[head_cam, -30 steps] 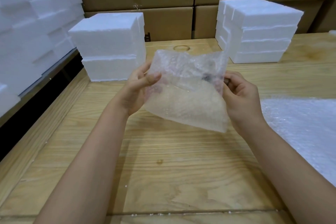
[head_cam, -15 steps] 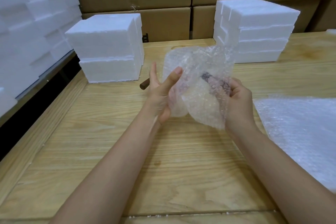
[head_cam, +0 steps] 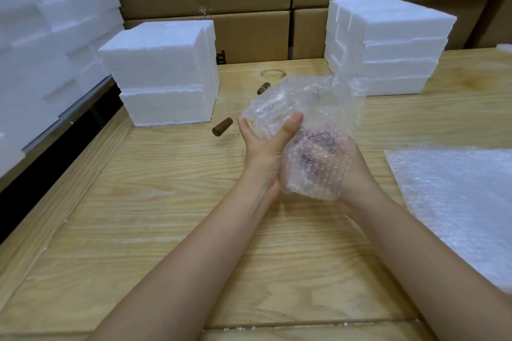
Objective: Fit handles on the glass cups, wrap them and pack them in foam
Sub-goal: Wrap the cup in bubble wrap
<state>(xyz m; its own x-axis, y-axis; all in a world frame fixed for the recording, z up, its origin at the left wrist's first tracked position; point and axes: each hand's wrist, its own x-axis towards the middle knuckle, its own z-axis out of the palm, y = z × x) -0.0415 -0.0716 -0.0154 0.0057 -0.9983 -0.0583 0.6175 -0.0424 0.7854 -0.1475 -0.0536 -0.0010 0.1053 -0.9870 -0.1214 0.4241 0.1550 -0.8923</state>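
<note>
Holding 1 bubble-wrap bundle (head_cam: 315,163) | left hand (head_cam: 266,147) | right hand (head_cam: 358,174) | 2 loose handles (head_cam: 221,126)

Two bare hands show, the left hand (head_cam: 263,152) and the right hand (head_cam: 357,177), and one crumpled clear bubble-wrap bundle (head_cam: 315,163). Two short brown cylindrical handles: the nearer handle (head_cam: 222,126), the farther handle (head_cam: 263,88). Two stacks of white foam blocks on one pale wooden table (head_cam: 138,230): the left stack (head_cam: 160,72), the right stack (head_cam: 393,44). One flat pile of bubble-wrap sheets (head_cam: 457,202). At least four brown cardboard boxes (head_cam: 249,33)
</note>
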